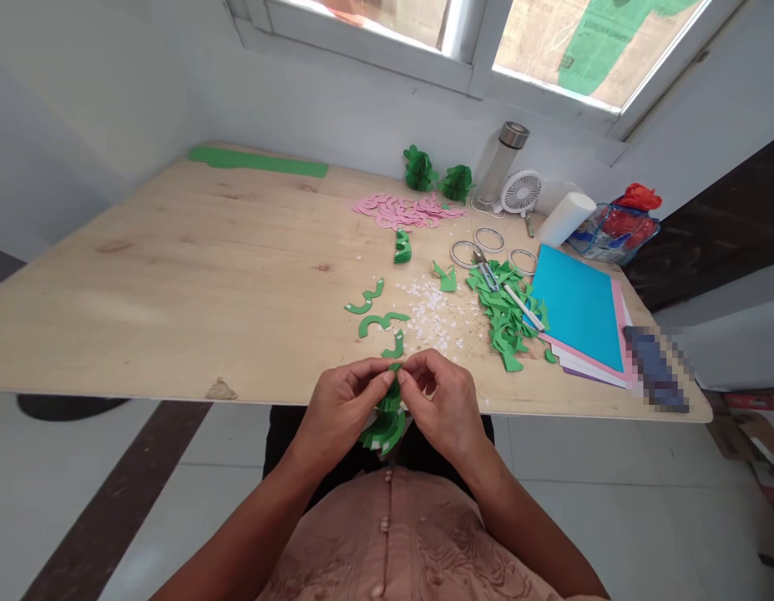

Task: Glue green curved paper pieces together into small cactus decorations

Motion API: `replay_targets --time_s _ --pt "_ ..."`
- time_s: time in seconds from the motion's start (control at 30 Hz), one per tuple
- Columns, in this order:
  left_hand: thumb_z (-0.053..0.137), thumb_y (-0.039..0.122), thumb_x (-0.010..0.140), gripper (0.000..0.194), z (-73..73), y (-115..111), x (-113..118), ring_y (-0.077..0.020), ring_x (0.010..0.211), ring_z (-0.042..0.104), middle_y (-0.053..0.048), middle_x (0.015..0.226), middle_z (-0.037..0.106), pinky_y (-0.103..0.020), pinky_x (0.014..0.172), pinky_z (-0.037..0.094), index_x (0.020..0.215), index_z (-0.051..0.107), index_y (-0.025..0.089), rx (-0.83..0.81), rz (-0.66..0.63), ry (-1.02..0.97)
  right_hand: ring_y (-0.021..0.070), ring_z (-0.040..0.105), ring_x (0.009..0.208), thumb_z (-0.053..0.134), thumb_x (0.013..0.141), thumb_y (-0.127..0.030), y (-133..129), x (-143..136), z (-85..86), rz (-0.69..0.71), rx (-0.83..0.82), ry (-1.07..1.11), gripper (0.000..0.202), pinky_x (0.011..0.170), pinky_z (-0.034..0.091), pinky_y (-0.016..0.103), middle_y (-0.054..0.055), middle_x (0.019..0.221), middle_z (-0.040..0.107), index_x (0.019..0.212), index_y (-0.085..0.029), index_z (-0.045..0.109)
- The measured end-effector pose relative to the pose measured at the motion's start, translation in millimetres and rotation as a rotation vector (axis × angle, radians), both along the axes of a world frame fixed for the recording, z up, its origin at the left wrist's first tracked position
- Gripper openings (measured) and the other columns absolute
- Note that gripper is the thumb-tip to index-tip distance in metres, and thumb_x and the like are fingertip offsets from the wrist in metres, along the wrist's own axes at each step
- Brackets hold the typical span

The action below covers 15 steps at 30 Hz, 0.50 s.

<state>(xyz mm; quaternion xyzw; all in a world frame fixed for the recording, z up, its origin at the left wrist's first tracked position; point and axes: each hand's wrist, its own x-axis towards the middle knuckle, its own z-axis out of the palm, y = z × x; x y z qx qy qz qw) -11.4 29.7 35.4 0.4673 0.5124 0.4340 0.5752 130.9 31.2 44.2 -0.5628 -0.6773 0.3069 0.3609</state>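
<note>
Just over the table's front edge, my left hand [349, 401] and my right hand [442, 402] meet, thumbs and forefingers pinched on a layered green paper cutout [385, 430]. It hangs below the fingertips in curved stacked layers with small white patches; its top is partly covered by my fingers. Right beyond my fingertips lies a small green curved paper piece [394, 344]. Behind it are a wavy green strip [381, 322] and another wavy strip [366, 298], with white patches on them. A folded green stack [402, 247] stands farther back.
Green scraps [508, 321] are heaped at right, with thread snips [485, 271] and a white stick [523, 307] on top. Tape rings [488, 239], pink cutouts [412, 210], a blue paper sheet [578, 305], a small fan [521, 192] and a glass bottle [500, 167] stand or lie around.
</note>
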Motion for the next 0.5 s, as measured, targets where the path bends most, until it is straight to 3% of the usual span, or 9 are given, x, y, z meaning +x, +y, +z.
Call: replay_targets --time_s 0.27,0.5 --pt "0.065 0.031 0.076 0.023 2.6 -1.7 -0.6 -0.0237 0.091 0.068 -0.005 0.089 0.076 -0.031 0.083 0.053 0.093 0.076 0.018 -0.005 -0.001 -0.002 0.0122 0.057 0.056 0.052 0.079 -0.02 2.4 0.1 -1.7 -0.009 -0.002 -0.028 0.009 0.056 0.044 0.023 0.0 0.067 0.065 0.074 -0.019 0.06" --pt "0.065 0.032 0.076 0.025 1.0 -0.3 1.7 -0.0237 0.087 0.069 -0.006 0.089 0.076 -0.031 0.078 0.055 0.093 0.076 0.017 0.011 0.026 0.036 0.0129 0.058 0.058 0.053 0.082 -0.021 -1.4 -0.3 -0.2 -0.001 0.091 -0.086 0.01 0.058 0.043 0.025 0.0 0.067 0.067 0.077 -0.019 0.061"
